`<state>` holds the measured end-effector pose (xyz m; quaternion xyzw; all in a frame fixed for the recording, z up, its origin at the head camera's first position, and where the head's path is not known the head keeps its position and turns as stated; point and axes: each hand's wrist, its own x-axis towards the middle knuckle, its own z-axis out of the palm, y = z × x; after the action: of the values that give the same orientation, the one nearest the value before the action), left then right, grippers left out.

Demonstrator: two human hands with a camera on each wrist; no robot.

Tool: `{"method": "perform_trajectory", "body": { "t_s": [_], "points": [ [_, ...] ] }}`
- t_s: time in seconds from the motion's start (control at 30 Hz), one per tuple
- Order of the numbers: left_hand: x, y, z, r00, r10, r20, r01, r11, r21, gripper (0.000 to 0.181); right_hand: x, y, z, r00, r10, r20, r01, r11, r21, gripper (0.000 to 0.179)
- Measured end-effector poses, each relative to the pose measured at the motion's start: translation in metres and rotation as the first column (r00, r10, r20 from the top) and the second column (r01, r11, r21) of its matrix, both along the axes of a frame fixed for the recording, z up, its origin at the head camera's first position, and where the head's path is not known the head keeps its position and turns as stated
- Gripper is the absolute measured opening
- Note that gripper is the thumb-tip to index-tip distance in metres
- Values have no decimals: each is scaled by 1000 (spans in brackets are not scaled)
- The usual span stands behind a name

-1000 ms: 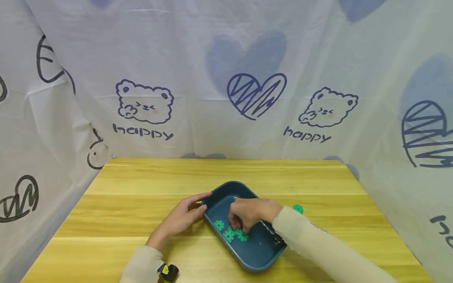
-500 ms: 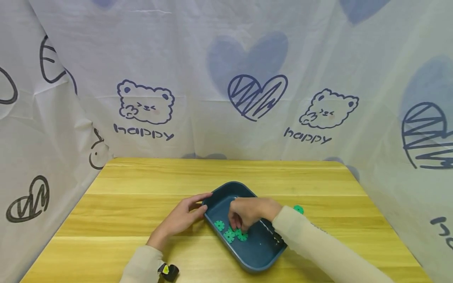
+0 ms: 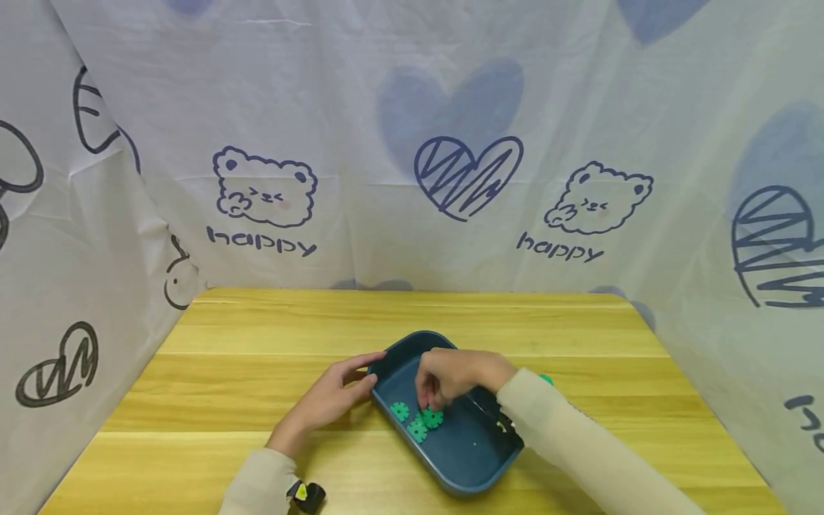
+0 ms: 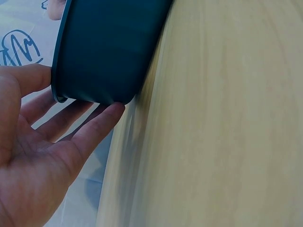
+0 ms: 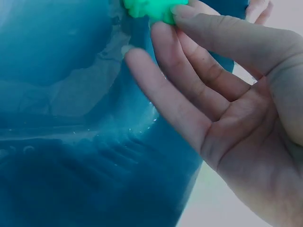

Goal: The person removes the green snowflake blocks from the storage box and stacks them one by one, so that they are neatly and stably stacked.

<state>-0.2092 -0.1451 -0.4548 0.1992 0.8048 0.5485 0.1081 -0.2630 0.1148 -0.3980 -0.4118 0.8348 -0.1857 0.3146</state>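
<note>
A dark blue rectangular box (image 3: 463, 458) sits tilted across the table in the head view. My left hand (image 3: 331, 393) rests against its left corner, thumb and rather straight fingers touching the outer wall; the left wrist view has the fingertips (image 4: 116, 111) along the box's end. Inside the box, my right hand (image 3: 450, 375) pinches a green notched snowflake disc (image 3: 433, 417) between thumb and fingers; that disc (image 5: 154, 9) shows at the top of the right wrist view. Two more green discs lie on the box floor, one disc (image 3: 399, 410) by the left wall, another disc (image 3: 417, 430) below.
Behind the right sleeve (image 3: 547, 422), one more green disc (image 3: 546, 379) peeks out on the wooden table (image 3: 270, 322). A black band device (image 3: 309, 495) is worn at the left wrist. A printed cloth (image 3: 360, 214) hangs around the table's back and sides.
My right hand has risen a little, and the pinched disc has shifted up and left with it. The left hand and box stay put. The sleeve now covers more of the table disc.
</note>
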Motion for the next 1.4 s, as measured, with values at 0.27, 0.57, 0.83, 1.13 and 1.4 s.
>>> {"method": "perform_trajectory", "body": {
  "t_s": [0.27, 0.57, 0.83, 1.13, 1.4],
  "points": [
    [1, 0, -1, 1000, -5, -5, 5, 1000, -6, 46, -4, 0, -12, 999, 20, -38, -21, 999, -32, 17],
    [-1, 0, -2, 1000, -3, -17, 3, 1000, -9, 46, -2, -1, -15, 995, 10, -100, -5, 999, 49, 24],
    [-1, 0, -5, 1000, -18, -20, 18, 1000, -5, 46, 4, -5, -16, 987, 42, -154, -27, 995, 97, 26],
    [-1, 0, -6, 1000, -13, -13, 13, 1000, 0, 46, 3, -5, -18, 975, 36, -218, -23, 998, 65, 26],
    [-1, -1, -4, 1000, -14, -24, 14, 1000, -3, 46, -1, -4, -10, 973, 21, -229, -24, 1000, -13, 25]
  ]
}}
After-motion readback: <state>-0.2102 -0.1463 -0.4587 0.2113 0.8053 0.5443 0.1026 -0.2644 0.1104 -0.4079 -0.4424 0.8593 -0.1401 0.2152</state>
